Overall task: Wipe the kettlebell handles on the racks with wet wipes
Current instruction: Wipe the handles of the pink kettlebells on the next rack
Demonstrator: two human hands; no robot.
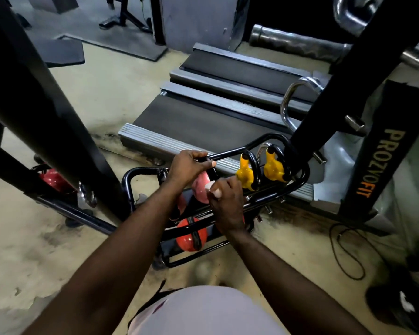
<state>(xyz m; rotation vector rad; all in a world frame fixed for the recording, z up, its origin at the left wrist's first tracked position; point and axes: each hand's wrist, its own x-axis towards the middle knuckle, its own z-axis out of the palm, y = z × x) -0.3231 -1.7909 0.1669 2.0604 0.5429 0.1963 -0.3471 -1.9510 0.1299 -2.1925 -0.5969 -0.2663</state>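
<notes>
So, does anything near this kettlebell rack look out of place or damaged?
Yes. The beige painted floor is worn and dark-stained beside the black tubular rack, and a thin black cable lies in loose loops at the right.
</notes>
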